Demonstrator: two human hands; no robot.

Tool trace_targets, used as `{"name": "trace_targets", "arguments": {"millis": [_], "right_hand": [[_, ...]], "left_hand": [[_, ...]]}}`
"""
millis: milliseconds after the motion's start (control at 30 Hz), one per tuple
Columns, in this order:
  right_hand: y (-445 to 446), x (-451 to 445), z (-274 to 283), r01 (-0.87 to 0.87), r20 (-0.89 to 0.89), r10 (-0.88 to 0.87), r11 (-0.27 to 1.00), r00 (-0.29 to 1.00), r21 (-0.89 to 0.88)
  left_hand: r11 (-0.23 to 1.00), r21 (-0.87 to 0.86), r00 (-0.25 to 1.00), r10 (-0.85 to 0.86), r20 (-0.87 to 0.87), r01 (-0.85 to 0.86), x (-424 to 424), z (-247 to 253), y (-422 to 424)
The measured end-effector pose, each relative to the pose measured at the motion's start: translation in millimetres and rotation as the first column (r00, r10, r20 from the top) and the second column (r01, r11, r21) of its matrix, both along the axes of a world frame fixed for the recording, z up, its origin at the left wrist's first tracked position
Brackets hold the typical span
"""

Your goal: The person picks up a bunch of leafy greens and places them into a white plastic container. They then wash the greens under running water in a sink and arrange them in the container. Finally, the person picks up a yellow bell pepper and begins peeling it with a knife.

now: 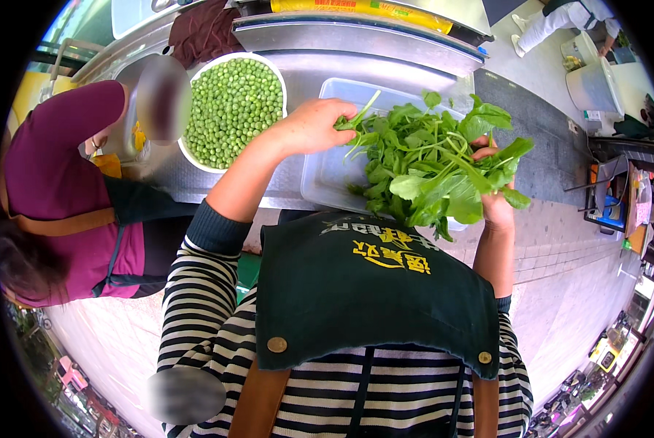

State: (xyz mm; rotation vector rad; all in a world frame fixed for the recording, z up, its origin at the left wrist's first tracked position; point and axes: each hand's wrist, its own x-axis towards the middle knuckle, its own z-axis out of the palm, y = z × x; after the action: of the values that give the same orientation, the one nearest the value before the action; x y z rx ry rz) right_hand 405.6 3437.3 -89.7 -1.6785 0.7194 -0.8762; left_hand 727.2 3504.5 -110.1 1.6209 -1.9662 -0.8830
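Note:
My left hand (319, 127) pinches the stems of a few green leaves (362, 123) between thumb and fingers, over the left part of a translucent plastic tub (327, 172). A large heap of leafy greens (414, 159) fills the tub's middle and right side. On the far right of the heap, my right hand (494, 186) has its fingers around stems and leaves, partly hidden by them. Left of my left forearm stands a round white bowl (285, 90) full of shelled green peas (234, 109).
At the left, a person in a purple top (59, 148) works by a metal sink (124, 74). A dark red cloth (201, 33) lies behind the peas on the steel counter (299, 71). Another person (570, 19) stands by white tubs (595, 87) at the upper right.

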Motion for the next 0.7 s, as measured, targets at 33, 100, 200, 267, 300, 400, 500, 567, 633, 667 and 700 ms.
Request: {"name": "trace_targets", "arguments": {"millis": [33,100,200,267,300,400,500,567,633,667,700], "right_hand": [[1,3,0,0.033,0.003,-0.033,0.999,0.999,-0.028],[1,7,0,0.101,0.107,-0.106,0.993,0.988,0.053],[5,22,4,0.130,0.183,-0.145,0.987,0.972,0.092],[10,36,3,0.094,0.243,-0.119,0.989,0.963,0.110],[10,42,4,-0.254,0.527,-0.035,0.849,0.849,0.464],[18,61,-7,-0.324,0.028,0.330,0.900,0.944,0.291],[23,60,-13,-0.490,-0.717,0.147,0.819,0.681,-0.298],[21,50,2,-0.426,-0.628,0.201,0.875,0.752,-0.229],[17,36,22,-0.349,-0.547,0.228,0.928,0.806,-0.127],[12,27,21,-0.252,-0.555,0.153,0.962,0.817,-0.105],[7,17,18,-0.154,-0.565,0.081,0.984,0.821,-0.084]], "left_hand": [[0.999,0.043,1.000,0.003,0.015,-0.004,-2,-2,-1],[0.990,0.123,0.989,0.086,-0.117,-0.071,-4,-5,-2],[0.958,0.241,0.939,0.219,-0.266,-0.155,-6,-8,-1],[0.942,0.281,0.916,0.268,-0.298,-0.184,-5,-6,-2],[0.941,0.282,0.918,0.270,-0.290,-0.188,-3,-4,-3],[0.957,0.228,0.953,0.229,-0.199,-0.182,2,-2,-3],[0.967,0.198,0.980,0.178,-0.084,-0.158,-4,-15,6],[0.944,0.319,0.993,0.105,-0.061,-0.080,-10,-15,7],[0.960,0.265,0.992,0.110,-0.056,-0.092,-17,-18,11],[0.968,0.235,0.993,0.107,-0.053,-0.091,-20,-21,10],[0.963,0.259,0.995,0.088,-0.051,-0.072,-23,-25,7]]}}
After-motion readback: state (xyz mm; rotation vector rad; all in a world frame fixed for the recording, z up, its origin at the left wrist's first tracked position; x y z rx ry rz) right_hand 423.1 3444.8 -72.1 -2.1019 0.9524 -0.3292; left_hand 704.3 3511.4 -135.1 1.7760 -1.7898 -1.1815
